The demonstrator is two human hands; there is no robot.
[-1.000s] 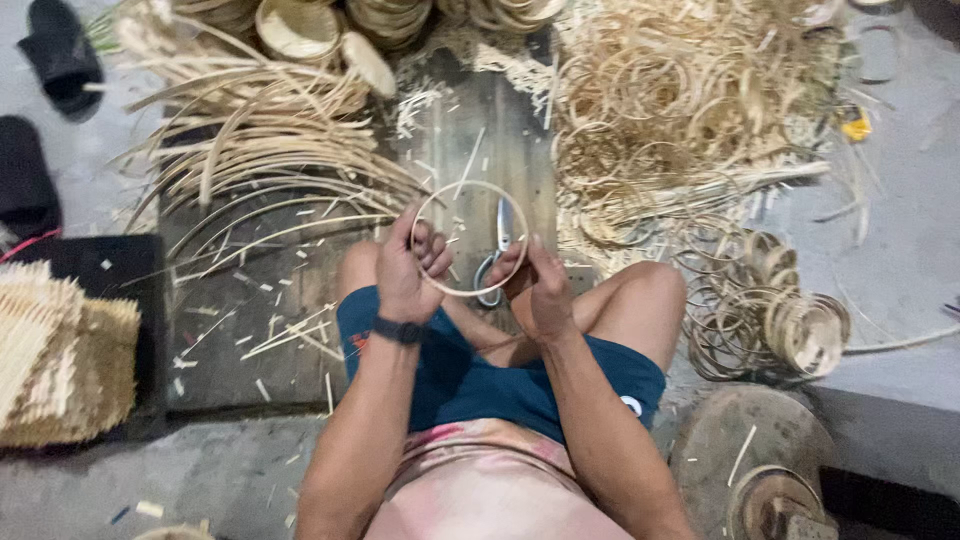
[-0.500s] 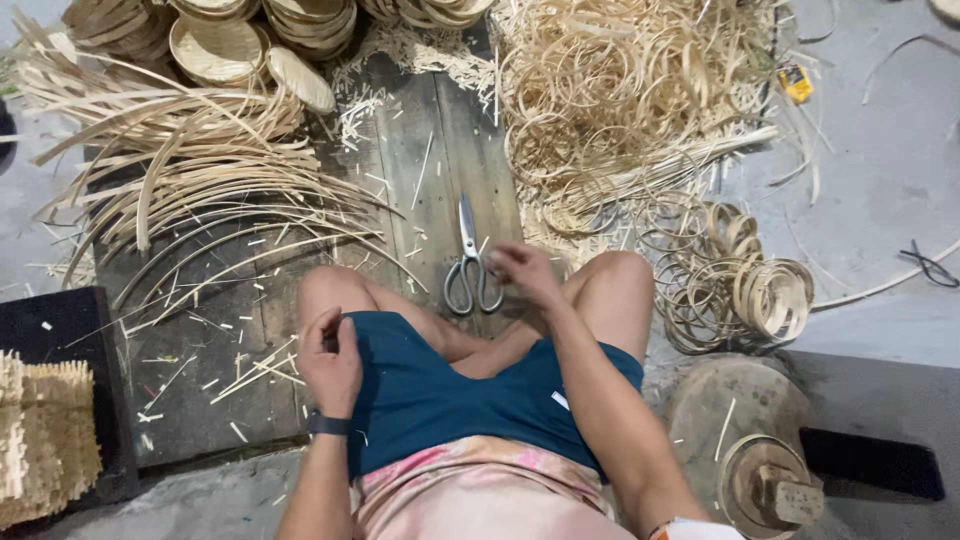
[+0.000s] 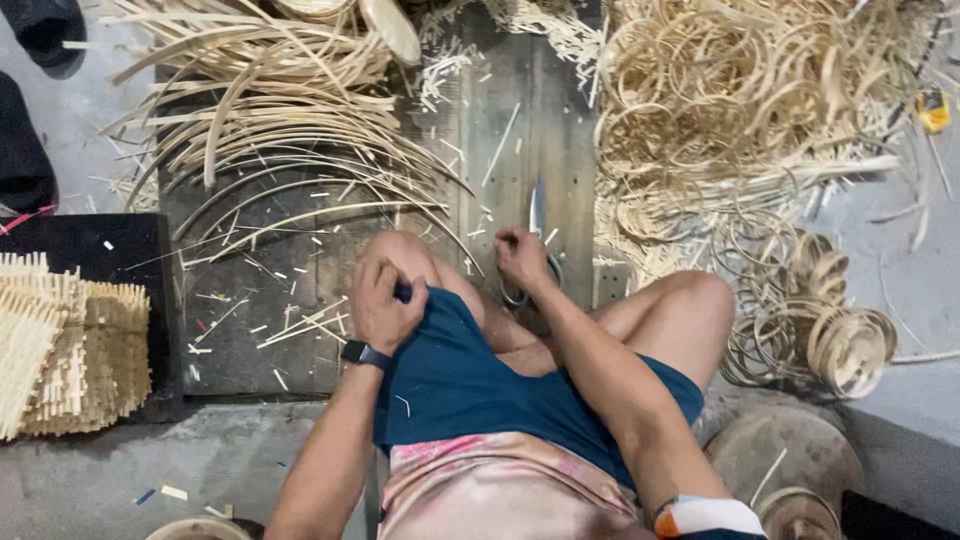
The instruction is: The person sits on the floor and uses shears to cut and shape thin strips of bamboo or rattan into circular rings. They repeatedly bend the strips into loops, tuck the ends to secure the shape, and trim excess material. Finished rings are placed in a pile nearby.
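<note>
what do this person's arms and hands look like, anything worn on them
Both arms are bare to the shoulder, with no sleeves and no gloves. The left hand has a dark watch with a black strap on its wrist. The right hand wears nothing that shows; no ring can be made out on either hand.

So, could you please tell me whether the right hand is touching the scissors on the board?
Touching: the head view shows the right hand closed over the handles of the scissors, whose blades point away along the wooden board.
</note>
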